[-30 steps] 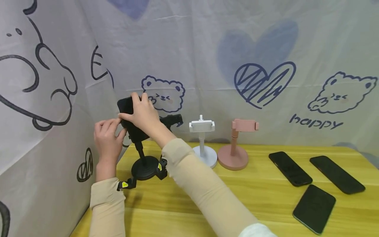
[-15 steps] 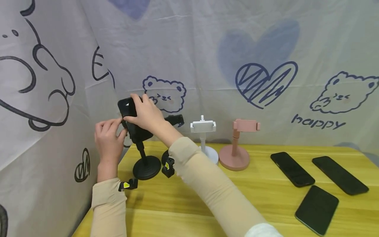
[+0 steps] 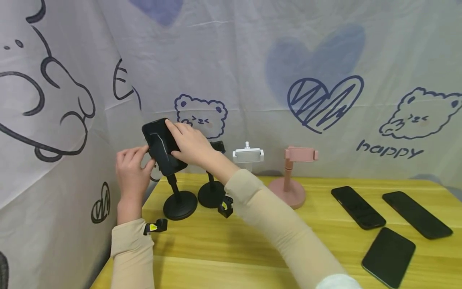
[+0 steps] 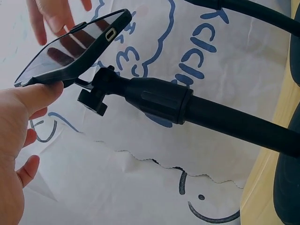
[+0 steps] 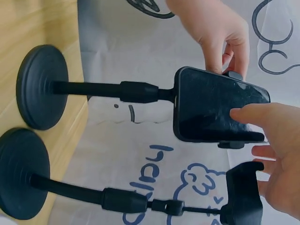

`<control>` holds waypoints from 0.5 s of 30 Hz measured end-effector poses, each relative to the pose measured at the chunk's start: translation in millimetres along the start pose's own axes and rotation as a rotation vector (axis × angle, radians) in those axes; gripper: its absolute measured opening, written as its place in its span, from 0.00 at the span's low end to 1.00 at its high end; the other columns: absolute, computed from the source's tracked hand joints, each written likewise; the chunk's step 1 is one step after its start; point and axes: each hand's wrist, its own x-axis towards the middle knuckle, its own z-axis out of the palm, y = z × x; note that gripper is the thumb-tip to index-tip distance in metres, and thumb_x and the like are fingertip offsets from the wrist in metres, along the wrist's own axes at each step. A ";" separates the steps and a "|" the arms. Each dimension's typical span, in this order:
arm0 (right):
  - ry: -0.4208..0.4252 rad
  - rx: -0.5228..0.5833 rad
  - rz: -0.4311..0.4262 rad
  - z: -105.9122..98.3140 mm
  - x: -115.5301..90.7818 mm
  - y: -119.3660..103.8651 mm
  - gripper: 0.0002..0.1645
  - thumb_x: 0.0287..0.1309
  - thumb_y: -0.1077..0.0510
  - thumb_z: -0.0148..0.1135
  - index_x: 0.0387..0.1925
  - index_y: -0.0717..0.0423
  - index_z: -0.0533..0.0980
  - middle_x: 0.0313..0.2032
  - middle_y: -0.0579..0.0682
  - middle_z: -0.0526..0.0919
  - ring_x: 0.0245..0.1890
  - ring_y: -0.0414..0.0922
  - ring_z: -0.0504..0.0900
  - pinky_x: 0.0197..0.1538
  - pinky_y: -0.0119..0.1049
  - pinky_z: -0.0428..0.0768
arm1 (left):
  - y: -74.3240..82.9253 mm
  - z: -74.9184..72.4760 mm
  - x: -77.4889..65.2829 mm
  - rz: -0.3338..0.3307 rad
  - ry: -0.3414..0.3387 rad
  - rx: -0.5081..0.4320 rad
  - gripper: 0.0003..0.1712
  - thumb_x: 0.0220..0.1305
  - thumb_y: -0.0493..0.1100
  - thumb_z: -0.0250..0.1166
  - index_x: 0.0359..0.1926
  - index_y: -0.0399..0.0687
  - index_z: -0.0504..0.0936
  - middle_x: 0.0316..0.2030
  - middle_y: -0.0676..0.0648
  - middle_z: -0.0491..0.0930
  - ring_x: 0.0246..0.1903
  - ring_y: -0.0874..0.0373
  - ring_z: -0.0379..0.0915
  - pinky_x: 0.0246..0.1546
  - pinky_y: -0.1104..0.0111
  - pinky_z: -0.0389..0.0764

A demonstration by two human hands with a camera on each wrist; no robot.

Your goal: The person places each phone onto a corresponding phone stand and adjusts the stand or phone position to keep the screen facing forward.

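A black smartphone (image 3: 159, 140) sits tilted in the clamp of a black phone stand (image 3: 179, 205) at the table's left. My left hand (image 3: 132, 172) holds the clamp at the phone's left edge; in the right wrist view its thumb and a finger lie either side of the clamp arm (image 5: 233, 75). At the opposite edge is my right hand (image 3: 193, 144), fingers extended and not wrapped round the phone. Its thumb (image 5: 248, 114) lies over the screen in the right wrist view; whether it presses cannot be told. The phone hides most of the clamp.
Close beside stands a second black phone stand (image 3: 212, 195), partly behind my right arm. Further right are a white stand (image 3: 248, 155) and a pink stand (image 3: 302, 154). Three dark phones (image 3: 358, 207) lie on the right of the wooden table (image 3: 216, 257). A printed cloth (image 3: 252, 60) hangs behind.
My right hand has slid right and slightly down across the phone, uncovering more of its screen. The left hand stays at the clamp. The second black stand shows more now.
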 end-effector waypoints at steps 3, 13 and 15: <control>0.027 -0.019 -0.024 1.6 -7.9 5.3 0.54 0.62 0.41 0.61 0.78 0.49 0.41 0.72 0.49 0.60 0.73 0.46 0.60 0.70 0.41 0.67 | 0.1 0.1 -0.2 -0.016 -0.013 -0.020 0.20 0.54 0.32 0.71 0.50 0.34 0.82 0.44 0.34 0.82 0.46 0.36 0.69 0.49 0.48 0.71; 0.178 -0.097 -0.172 -3.6 -39.9 13.2 0.50 0.61 0.41 0.62 0.76 0.52 0.50 0.70 0.53 0.63 0.73 0.49 0.60 0.70 0.45 0.67 | 0.0 -7.1 4.2 -0.036 -0.054 -0.062 0.21 0.53 0.33 0.71 0.50 0.36 0.82 0.45 0.33 0.80 0.48 0.35 0.68 0.52 0.48 0.70; 0.221 -0.111 -0.205 -3.0 -46.6 14.6 0.49 0.60 0.41 0.63 0.75 0.53 0.53 0.70 0.54 0.64 0.73 0.50 0.61 0.70 0.46 0.67 | -0.3 -9.0 4.1 -0.042 -0.060 -0.063 0.22 0.53 0.34 0.72 0.51 0.37 0.82 0.46 0.33 0.80 0.48 0.35 0.68 0.53 0.48 0.69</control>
